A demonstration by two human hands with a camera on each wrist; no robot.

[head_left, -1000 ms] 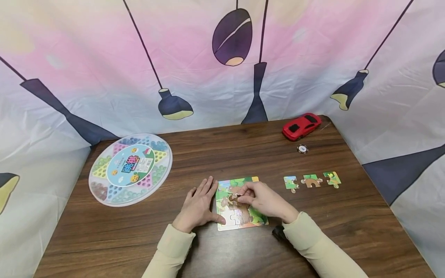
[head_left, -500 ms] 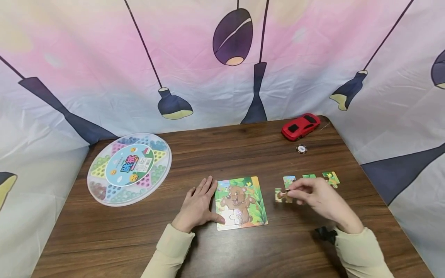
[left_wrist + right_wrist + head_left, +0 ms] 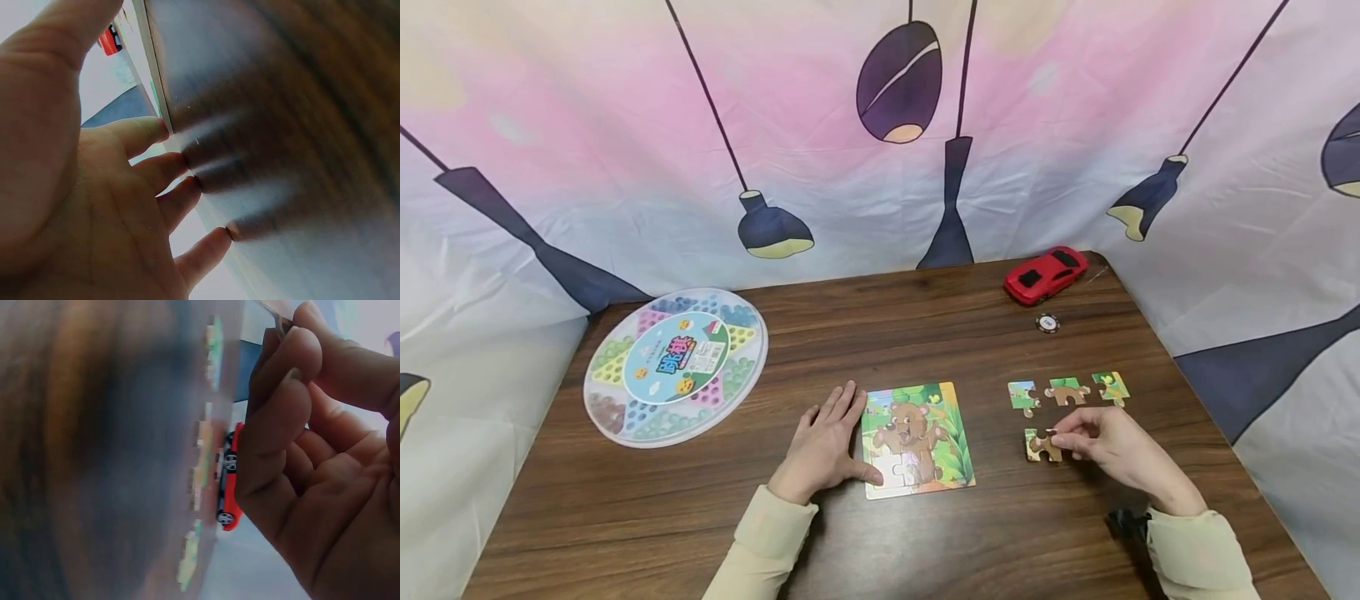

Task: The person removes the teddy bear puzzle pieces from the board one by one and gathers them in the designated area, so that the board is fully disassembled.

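A square jigsaw puzzle (image 3: 951,437) with a brown bear picture lies near the table's middle. My left hand (image 3: 823,446) rests beside its left edge, fingers stretched out, with the thumb over the lower left corner. In the left wrist view the fingertips (image 3: 212,244) touch the table. To the right of the puzzle, my right hand (image 3: 1123,450) pinches a brown and green puzzle piece (image 3: 1036,446) between thumb and fingers. Just beyond it lie a blue-green piece (image 3: 1019,393), a piece with brown bear arms (image 3: 1067,393) and a green piece with yellow (image 3: 1108,385), in a row.
A round Chinese checkers set (image 3: 610,396) under a clear lid lies at the left. At the back right are a red toy car (image 3: 1045,277) and a poker chip (image 3: 1047,323). A patterned cloth (image 3: 835,167) hangs behind the wooden table (image 3: 850,325).
My right hand has lifted a piece off the puzzle and carried it right, to just in front of the row of pieces. My left hand has stayed in place.
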